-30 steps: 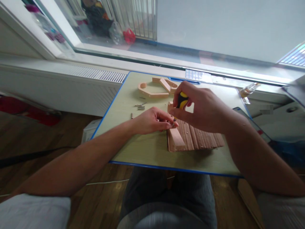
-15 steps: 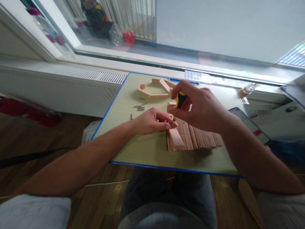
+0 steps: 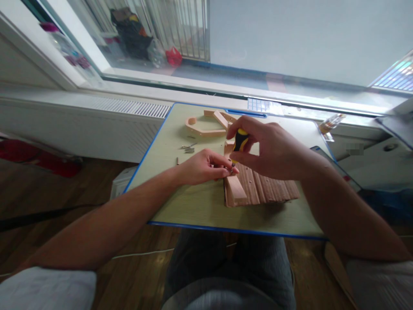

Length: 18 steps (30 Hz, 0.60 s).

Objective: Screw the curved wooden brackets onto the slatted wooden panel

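Observation:
My right hand (image 3: 267, 150) is wrapped round a short screwdriver with a yellow and black handle (image 3: 240, 141), held upright with its tip down on a wooden strip (image 3: 236, 187). That strip lies along the left edge of a ribbed wooden panel (image 3: 271, 188) on the table. My left hand (image 3: 203, 165) rests on the table just left of the strip, its fingertips pinched together right at the screwdriver's tip. What they pinch is too small to make out.
The table (image 3: 180, 193) is pale green with a blue edge. Curved wooden pieces (image 3: 206, 125) lie at its far side, a few loose screws (image 3: 188, 147) left of my hands. A phone (image 3: 335, 165) lies at the right edge. A radiator and window run behind.
The view has shifted slightly. My right hand's fingers have moved round the screwdriver handle. My left hand stays pinched at the tip.

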Available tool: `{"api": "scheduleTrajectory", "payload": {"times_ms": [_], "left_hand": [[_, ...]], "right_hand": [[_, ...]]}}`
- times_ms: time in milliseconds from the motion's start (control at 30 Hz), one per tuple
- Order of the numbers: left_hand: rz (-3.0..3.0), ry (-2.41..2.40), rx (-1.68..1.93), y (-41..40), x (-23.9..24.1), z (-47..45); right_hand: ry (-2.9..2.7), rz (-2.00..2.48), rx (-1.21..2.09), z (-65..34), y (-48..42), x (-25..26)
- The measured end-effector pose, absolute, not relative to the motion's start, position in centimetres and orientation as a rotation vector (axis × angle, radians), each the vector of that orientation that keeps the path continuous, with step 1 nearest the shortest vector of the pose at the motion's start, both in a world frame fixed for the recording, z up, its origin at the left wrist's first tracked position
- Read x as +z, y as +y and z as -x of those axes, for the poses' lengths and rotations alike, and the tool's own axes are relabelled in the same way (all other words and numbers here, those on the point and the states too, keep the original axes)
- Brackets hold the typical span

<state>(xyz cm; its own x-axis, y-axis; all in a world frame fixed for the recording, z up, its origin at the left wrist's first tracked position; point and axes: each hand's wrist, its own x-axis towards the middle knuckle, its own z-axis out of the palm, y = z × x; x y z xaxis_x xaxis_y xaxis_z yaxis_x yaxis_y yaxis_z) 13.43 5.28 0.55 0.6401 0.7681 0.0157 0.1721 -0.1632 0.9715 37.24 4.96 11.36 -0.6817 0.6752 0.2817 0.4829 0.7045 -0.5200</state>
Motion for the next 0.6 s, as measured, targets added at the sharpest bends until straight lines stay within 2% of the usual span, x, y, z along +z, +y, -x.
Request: {"api": "scheduleTrajectory", "payload": {"times_ms": [167, 600], "left_hand": [[-1.674, 0.749, 0.63, 5.44, 0.45, -13.4], [-1.843, 0.858, 0.796, 4.58, 1.15, -13.66]], "right_hand": [[-2.404, 0.923, 0.46, -36.37, 4.76, 10.81], [-2.35, 0.952, 0.541, -36.38, 5.08, 10.52]]}}
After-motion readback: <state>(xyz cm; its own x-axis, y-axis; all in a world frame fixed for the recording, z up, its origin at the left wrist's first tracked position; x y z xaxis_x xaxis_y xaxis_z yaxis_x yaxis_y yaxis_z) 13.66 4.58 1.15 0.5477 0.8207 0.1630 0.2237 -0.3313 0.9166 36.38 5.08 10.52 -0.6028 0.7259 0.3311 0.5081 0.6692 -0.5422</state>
